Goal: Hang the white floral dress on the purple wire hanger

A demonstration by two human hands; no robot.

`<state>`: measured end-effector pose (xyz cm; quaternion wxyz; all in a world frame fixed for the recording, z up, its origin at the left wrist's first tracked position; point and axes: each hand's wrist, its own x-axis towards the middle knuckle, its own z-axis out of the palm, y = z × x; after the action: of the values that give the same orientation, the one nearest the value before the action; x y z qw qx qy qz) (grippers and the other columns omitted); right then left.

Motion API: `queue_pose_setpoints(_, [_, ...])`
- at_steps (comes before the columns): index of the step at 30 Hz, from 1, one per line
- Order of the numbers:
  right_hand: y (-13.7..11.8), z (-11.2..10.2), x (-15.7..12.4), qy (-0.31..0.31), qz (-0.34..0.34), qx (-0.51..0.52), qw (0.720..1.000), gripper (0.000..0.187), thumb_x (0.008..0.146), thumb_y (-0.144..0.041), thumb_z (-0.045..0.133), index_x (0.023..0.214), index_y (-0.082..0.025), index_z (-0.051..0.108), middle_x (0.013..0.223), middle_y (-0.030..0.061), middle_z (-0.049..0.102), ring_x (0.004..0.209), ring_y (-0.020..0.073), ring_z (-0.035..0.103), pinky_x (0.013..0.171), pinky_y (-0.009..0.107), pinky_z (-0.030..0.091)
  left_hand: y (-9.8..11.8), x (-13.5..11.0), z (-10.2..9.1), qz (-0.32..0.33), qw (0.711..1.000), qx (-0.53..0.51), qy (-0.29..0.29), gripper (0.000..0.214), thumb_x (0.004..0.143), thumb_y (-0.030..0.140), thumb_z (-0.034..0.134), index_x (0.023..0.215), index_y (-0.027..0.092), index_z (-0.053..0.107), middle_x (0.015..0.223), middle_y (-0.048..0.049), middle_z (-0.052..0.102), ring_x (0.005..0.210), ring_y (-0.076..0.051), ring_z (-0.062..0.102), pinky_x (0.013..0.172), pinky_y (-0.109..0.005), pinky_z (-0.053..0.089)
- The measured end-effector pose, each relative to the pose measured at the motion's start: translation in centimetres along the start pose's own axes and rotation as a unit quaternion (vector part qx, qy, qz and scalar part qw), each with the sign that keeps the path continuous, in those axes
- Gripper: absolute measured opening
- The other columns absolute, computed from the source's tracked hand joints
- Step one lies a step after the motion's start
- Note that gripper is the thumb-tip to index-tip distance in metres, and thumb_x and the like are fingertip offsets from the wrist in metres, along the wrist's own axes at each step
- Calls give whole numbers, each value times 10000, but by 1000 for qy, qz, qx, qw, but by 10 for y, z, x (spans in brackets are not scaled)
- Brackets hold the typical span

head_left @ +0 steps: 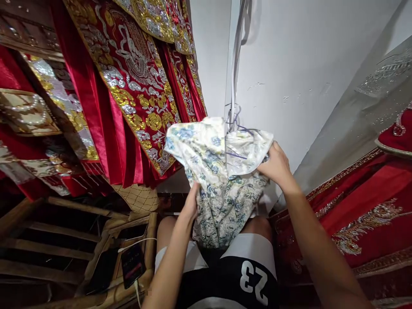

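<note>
A white garment with a blue and green flower print (212, 176) hangs in front of me, above my lap. A thin purple hanger (240, 126) shows at its neck opening. My left hand (192, 202) is closed on the garment's left side, at about mid-height; most of its fingers are hidden behind the cloth. Higher up, my right hand (276, 164) pinches the garment's right edge near the shoulder, where the front panel folds open and the paler inside shows.
Red robes with gold and silver embroidery (135, 77) hang at the left. Another red beaded garment (370, 214) lies at the right. A phone with a white cable (133, 264) rests on a bamboo chair (149, 244). Behind stands a white wall (289, 56) with pale straps (236, 56).
</note>
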<state>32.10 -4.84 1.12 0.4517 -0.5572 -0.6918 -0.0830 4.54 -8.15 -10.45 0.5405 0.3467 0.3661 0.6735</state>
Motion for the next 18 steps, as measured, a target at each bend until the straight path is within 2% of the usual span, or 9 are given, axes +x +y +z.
queue_pose_setpoints(2, [-14,-1,-3,-42,-62,60,995,615,735,-483,735,1272,-191,668,1325,178,613,1281,433,521,1074,603,409,-18,-14,5,-17,1000,19,16,605,697,482,858,1195,173,705,1240,-123,728,1291,-326,611,1144,-444,449])
queue_pose_setpoints(4, [-31,4,-22,-86,-93,168,978,641,787,-459,708,1381,-235,612,1468,133,550,1425,394,411,1174,606,308,-33,-25,8,-37,999,19,27,633,679,422,871,1224,157,689,1254,-135,722,1285,-335,614,1145,-464,442])
queue_pose_setpoints(6, [-47,20,-56,-119,-61,307,942,660,851,-440,658,1476,-271,525,1553,88,489,1488,335,358,1202,565,304,-43,-33,10,-65,998,11,23,635,687,415,859,1237,151,682,1255,-144,722,1280,-341,617,1143,-484,437])
queue_pose_setpoints(8, [-58,46,-97,-86,25,422,902,613,880,-460,621,1449,-246,549,1521,108,527,1437,322,445,1159,526,386,-47,-36,8,-80,997,12,7,632,696,391,853,1257,162,674,1285,-142,709,1298,-335,604,1160,-487,415])
queue_pose_setpoints(9, [-61,61,-116,-58,84,454,885,557,884,-475,610,1377,-215,605,1444,133,594,1362,321,526,1115,506,436,-47,-36,6,-79,997,15,-1,631,701,377,850,1269,170,669,1307,-138,698,1310,-328,595,1172,-484,400])
queue_pose_setpoints(11, [-63,89,-147,17,237,460,855,427,872,-525,595,1108,-186,699,1109,136,735,1063,297,679,935,449,536,-45,-37,2,-71,997,23,-12,637,710,362,840,1292,181,656,1346,-130,676,1328,-316,581,1190,-474,376])
queue_pose_setpoints(13, [-61,105,-163,-23,308,443,841,363,816,-559,654,867,-200,665,815,72,699,797,244,665,750,371,535,-42,-38,-2,-73,996,40,-30,654,705,353,843,1304,176,648,1359,-134,666,1324,-315,582,1186,-463,379])
queue_pose_setpoints(16, [-55,103,-164,-174,282,427,842,385,821,-560,685,697,-218,560,651,1,569,646,177,561,631,300,449,-39,-40,-5,-80,993,71,-51,674,673,340,862,1286,153,652,1329,-146,679,1285,-324,606,1149,-448,420])
queue_pose_setpoints(18, [-53,94,-160,-227,251,418,843,416,886,-571,613,677,-217,549,648,-1,553,645,167,539,632,291,430,-41,-41,-4,-79,991,89,-58,664,652,335,869,1253,142,664,1291,-147,697,1233,-323,635,1116,-440,450])
